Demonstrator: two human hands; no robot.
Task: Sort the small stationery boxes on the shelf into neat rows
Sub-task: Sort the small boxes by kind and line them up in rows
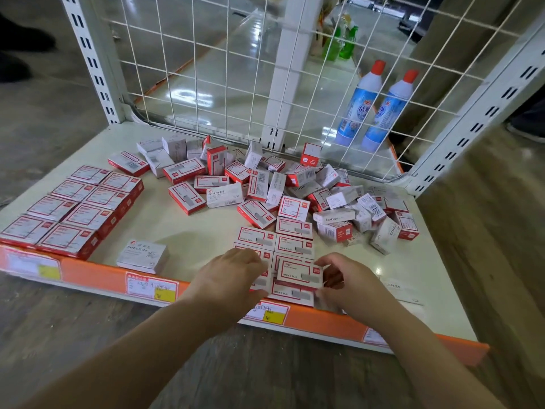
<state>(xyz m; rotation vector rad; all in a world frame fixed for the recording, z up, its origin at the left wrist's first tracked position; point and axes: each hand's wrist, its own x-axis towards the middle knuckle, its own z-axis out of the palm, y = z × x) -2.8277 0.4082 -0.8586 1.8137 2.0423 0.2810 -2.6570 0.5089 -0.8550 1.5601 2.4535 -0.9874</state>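
Small red-and-white stationery boxes lie in a loose heap (295, 187) across the back and right of the cream shelf (182, 231). At the left, a tidy block of red boxes (73, 208) stands in two rows. Near the front middle, a second two-column group (277, 240) runs toward the edge. My left hand (230, 276) rests with curled fingers against that group's front left boxes. My right hand (345, 281) holds the right end of a red-framed box (299, 274) lying on top of the front boxes.
A grey paper-clip box (143, 256) sits alone near the orange price strip (97, 276) along the front edge. A white wire grid (236, 69) closes the back. Two blue-and-white bottles with red caps (374, 107) stand behind it. Bare shelf lies at the front right.
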